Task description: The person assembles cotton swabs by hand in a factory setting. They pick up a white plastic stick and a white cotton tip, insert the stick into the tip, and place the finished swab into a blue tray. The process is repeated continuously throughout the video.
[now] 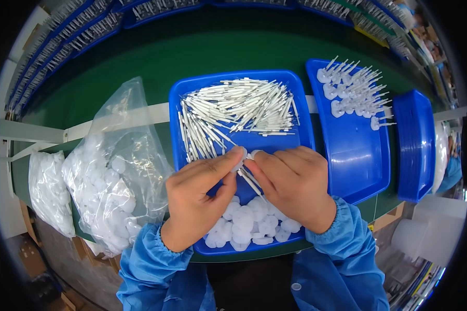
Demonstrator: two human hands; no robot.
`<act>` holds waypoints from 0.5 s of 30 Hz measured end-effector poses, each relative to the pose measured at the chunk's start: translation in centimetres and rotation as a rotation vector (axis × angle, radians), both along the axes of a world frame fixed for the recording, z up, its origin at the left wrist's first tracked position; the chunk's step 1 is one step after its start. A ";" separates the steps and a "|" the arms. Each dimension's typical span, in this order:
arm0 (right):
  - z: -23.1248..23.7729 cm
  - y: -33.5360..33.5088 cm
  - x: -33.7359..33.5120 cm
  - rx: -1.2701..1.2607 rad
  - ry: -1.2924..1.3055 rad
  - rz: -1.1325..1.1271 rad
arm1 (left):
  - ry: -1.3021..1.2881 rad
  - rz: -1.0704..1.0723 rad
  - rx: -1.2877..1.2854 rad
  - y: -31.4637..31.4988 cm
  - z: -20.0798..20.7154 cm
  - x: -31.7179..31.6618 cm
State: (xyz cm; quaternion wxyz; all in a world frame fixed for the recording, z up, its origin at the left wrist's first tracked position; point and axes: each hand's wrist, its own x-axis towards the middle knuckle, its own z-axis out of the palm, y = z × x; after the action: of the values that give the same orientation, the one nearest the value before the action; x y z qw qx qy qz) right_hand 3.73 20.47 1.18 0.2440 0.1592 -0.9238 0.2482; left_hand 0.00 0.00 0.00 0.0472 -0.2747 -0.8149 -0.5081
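Both hands meet over a blue tray. My left hand is closed, thumb and forefinger pinching a translucent white plastic disc. My right hand is closed too, its fingertips against a small white piece beside the disc. A couple of thin white sticks stick out below the right fingers, partly hidden by them. Behind the hands, a heap of similar sticks with thin metal-looking ends lies in the tray. Loose white discs are piled in its near end, under my wrists.
On the right, another blue tray carries rows of discs with sticks standing in them. Beyond it is a stack of blue trays. Clear bags of discs lie at left. More filled trays line the green table's far edge.
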 end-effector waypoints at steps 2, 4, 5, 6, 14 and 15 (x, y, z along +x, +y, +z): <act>0.0 -0.3 -0.1 0.029 0.029 -0.012 | 0.038 0.008 0.000 -0.1 -0.1 -0.1; -0.2 0.3 -0.2 -0.094 -0.059 0.017 | -0.040 0.020 0.017 0.1 -0.1 0.1; -0.3 0.6 -0.3 -0.155 -0.103 0.031 | -0.078 0.026 0.026 0.1 -0.1 0.3; -0.4 0.6 -0.4 -0.166 -0.110 0.036 | -0.085 0.025 0.028 0.1 -0.2 0.3; -0.3 0.7 -0.4 -0.209 -0.139 0.024 | -0.136 -0.028 0.102 -0.1 -1.0 0.1; -0.1 0.6 -0.2 -0.222 -0.154 -0.004 | -0.257 -0.020 0.228 0.1 -0.6 0.1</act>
State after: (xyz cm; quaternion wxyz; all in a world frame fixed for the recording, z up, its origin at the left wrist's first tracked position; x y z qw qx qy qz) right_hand 3.54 21.10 1.09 0.1891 0.1100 -0.9071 0.3597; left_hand 0.15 0.11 -0.64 -0.0318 -0.2084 -0.7485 -0.6287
